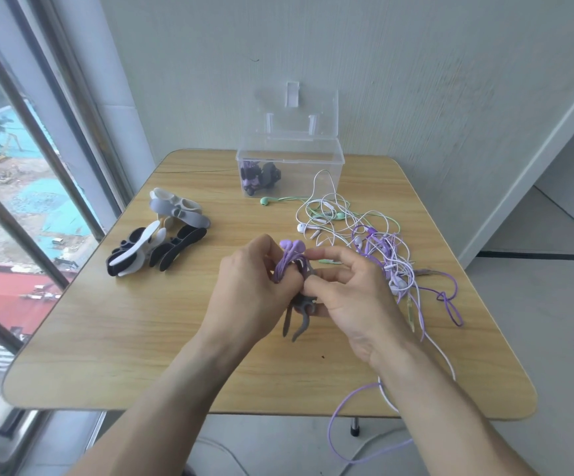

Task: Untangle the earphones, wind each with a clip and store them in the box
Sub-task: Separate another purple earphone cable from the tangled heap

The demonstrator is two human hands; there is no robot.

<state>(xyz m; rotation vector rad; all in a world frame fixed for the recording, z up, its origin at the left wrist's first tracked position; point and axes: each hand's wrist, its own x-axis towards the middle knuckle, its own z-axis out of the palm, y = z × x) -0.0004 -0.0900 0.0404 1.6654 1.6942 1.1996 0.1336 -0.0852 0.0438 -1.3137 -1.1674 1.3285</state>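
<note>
Both hands work mid-table: left hand (251, 280) grips the purple earphones (290, 257), right hand (344, 290) pinches the grey clip (301, 312). Light, limp cord; hold the coil's middle.

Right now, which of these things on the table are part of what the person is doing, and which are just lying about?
In use:
- coiled purple earphone bundle, held by left hand
- grey rubber cable clip, worked by right hand
- tangled white, green and purple earphone heap, waiting
- spare clips pile
- clear plastic lidded box

Just there:
- wooden table
- window
</note>
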